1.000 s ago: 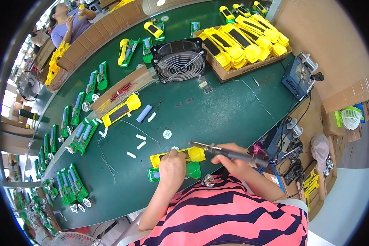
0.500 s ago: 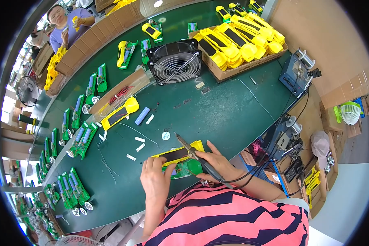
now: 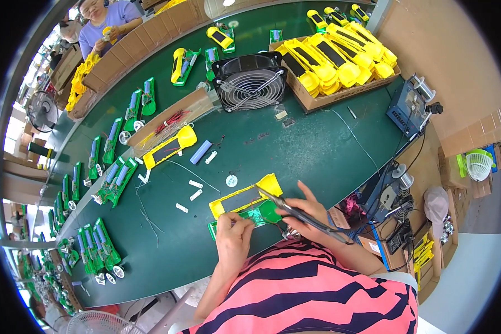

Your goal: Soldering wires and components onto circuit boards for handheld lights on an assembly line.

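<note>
Below the middle of the bench, a yellow casing with a dark panel (image 3: 240,199) lies alongside a green casing with a circuit board (image 3: 269,212). My left hand (image 3: 232,240) is closed over the left part of the green casing. Its fingertips are pinched together, and what they hold is hidden. In my right hand (image 3: 310,218) is a soldering iron (image 3: 301,216), slanting up and left, its tip above the yellow casing. The right index finger sticks out, off the iron. A shiny round lamp cup (image 3: 291,234) shows beneath this hand.
A blue battery (image 3: 201,152), white strips (image 3: 195,195) and a white disc (image 3: 231,181) lie beyond. Farther back stand a black fan (image 3: 249,89) and a carton of yellow casings (image 3: 339,92). Soldering stations (image 3: 409,106) line the right edge. Green casings (image 3: 97,247) lie left.
My left hand has shifted right, its fingertips now pinched over the green casing. My right hand has drawn away from the casings with the iron, uncovering more of both. The whole view has shifted slightly.
</note>
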Motion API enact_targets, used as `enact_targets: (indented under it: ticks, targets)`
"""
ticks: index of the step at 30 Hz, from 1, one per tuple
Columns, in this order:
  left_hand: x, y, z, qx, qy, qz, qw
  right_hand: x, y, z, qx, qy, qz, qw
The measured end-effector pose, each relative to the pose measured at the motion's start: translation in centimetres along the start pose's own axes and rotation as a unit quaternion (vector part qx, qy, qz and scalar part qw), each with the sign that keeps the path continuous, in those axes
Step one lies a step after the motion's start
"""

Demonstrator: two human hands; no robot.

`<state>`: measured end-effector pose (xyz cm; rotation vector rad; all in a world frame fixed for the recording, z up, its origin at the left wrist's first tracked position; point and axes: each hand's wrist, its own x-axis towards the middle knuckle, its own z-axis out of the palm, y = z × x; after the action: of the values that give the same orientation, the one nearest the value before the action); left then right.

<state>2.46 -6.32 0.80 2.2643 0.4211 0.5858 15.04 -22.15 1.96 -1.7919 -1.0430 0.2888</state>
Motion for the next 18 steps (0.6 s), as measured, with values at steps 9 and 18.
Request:
enact_targets:
  ticks: [9, 18]
  targets:
    - [0.2, -0.1, 0.4, -0.016, -0.010, -0.036, 0.999, -4.3, 1.0, 2.4, 0.139, 0.208, 0.043, 0.967]
    - [0.4, 0.3, 0.8, 0.007, 0.005, -0.019, 1.000, -3.8, 0.7, 1.7, 0.106, 0.138, 0.028, 0.984]
